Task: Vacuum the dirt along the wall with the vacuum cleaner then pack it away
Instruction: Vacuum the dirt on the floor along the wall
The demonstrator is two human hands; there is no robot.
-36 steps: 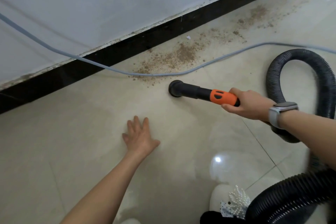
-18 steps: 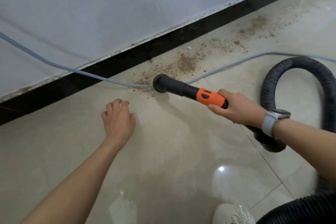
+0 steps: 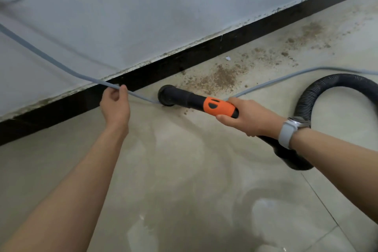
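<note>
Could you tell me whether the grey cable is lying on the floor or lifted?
Lifted: the left hand pinches the grey cable above the floor.

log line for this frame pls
left hand pinches grey cord | right hand grips vacuum nozzle | dirt remains

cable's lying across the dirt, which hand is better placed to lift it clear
Left. The left hand already pinches the grey cable by the baseboard; the right hand grips the vacuum nozzle.

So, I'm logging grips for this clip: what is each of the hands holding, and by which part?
Left hand pinches the grey cable mid-run, near the skirting. Right hand grips the vacuum nozzle by its orange handle.
</note>
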